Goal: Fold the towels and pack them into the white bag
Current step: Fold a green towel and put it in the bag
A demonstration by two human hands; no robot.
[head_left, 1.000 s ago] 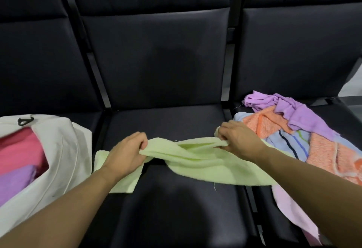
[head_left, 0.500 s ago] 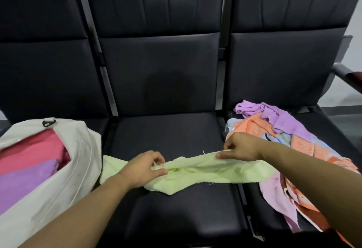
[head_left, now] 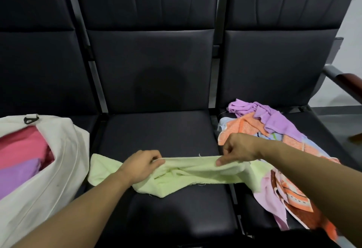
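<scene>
Over the middle seat (head_left: pixel 156 130), the left hand (head_left: pixel 140 166) and right hand (head_left: pixel 238 147) each pinch the upper edge of the pale green towel (head_left: pixel 195 175), knuckles up, forearms reaching forward. The towel lies rumpled across the seat front, between the white bag (head_left: pixel 64 149) and the towel pile (head_left: pixel 274 130).

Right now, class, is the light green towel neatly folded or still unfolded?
Unfolded. The light green towel lies bunched and twisted across the middle seat, its top edge pinched by the left hand and right hand.

Waiting area; joined black seats (head_left: pixel 156 134)
</scene>
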